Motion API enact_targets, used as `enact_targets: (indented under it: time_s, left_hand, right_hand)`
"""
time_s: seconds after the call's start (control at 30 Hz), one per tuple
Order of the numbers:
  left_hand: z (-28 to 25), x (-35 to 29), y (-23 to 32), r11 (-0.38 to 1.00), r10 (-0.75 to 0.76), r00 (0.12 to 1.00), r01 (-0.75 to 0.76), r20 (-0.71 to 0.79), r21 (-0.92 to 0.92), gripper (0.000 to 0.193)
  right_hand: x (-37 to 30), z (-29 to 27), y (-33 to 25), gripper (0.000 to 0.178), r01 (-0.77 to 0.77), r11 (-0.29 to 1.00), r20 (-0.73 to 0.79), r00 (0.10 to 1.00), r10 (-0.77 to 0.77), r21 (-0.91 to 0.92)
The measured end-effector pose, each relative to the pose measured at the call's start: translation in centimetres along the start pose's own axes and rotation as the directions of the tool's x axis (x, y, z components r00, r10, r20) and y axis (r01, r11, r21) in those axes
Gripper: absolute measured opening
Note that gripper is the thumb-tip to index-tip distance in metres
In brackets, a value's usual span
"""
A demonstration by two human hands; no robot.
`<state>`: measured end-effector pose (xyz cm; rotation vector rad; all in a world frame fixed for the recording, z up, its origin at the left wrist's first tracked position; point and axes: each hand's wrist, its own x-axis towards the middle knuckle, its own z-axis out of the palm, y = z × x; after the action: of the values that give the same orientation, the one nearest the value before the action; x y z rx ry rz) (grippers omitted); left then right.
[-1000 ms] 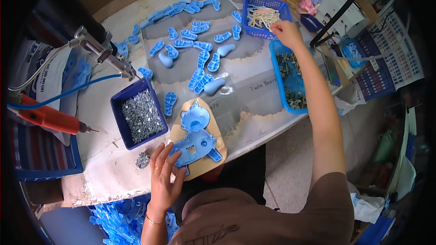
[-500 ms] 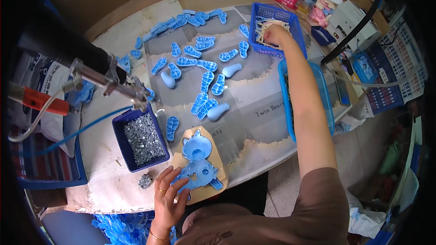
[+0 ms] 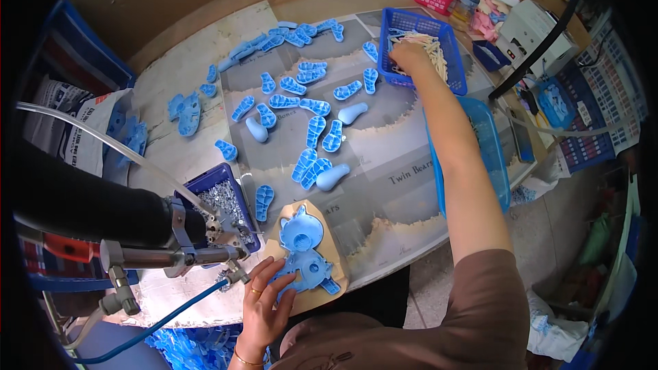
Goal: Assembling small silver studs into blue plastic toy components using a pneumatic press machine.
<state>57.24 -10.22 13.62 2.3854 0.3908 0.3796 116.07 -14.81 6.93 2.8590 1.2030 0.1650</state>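
Observation:
A blue plastic bear-shaped shell (image 3: 301, 233), hollow side up with round sockets, lies on a tan board (image 3: 337, 240) at the near edge. My left hand (image 3: 267, 294) is open beside its lower left, fingers spread, the fingertips at the shell's edge. At the far right, my right hand (image 3: 411, 58) reaches into a blue basket (image 3: 456, 62) of thin cream-coloured strips (image 3: 433, 48). Its fingers are curled down among the strips, with the tips hidden. A small blue limb-shaped piece (image 3: 332, 286) sits at the shell's lower right.
Several blue limb halves (image 3: 315, 130) are scattered over the grey table sheet. A black cylinder with metal fittings (image 3: 123, 199) and hoses hangs over a purple bin of small metal parts (image 3: 229, 195) on the left. Under my right forearm stands a light-blue tray (image 3: 504, 164).
The black cylinder and its fittings have come lower and now cover part of the purple bin. My right hand has shifted left within the basket. My left hand stays by the shell.

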Motion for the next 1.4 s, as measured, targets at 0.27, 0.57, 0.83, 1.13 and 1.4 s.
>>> enact_targets:
  time_s: [0.27, 0.57, 0.83, 1.13, 1.4]
  left_hand:
    - [0.1, -0.3, -0.1, 0.999, 0.043, 0.999, -0.043, -0.013, 0.027, 0.033]
    - [0.5, -0.6, 0.1, 0.996, 0.083, 0.997, -0.083, -0.008, -0.039, 0.029]
    - [1.1, 1.6, 0.9, 0.976, 0.150, 0.988, -0.141, 0.044, -0.166, 0.031]
    - [5.9, 4.5, 2.0, 0.378, -0.315, 0.947, 0.193, 0.070, -0.906, 0.033]
    - [3.5, 2.8, 0.7, 0.307, -0.341, 0.939, 0.156, 0.044, -0.939, 0.026]
  right_hand:
    - [-2.3, -1.5, 2.7, 0.018, 0.111, 0.792, -0.128, 0.991, -0.042, 0.601]
    - [-6.5, -3.0, 5.2, 0.025, -0.045, 0.435, -0.130, 0.922, 0.363, 0.899]
    - [-15.4, -9.8, -1.8, 0.015, 0.056, 0.054, -0.065, 0.981, 0.181, 0.997]
    - [-34.0, -10.0, -20.4, 0.008, 0.006, -0.183, -0.059, 0.956, -0.289, 0.983]
    - [-33.1, -8.4, -1.7, 0.009, -0.131, 0.899, -0.173, 0.960, 0.221, 0.419]
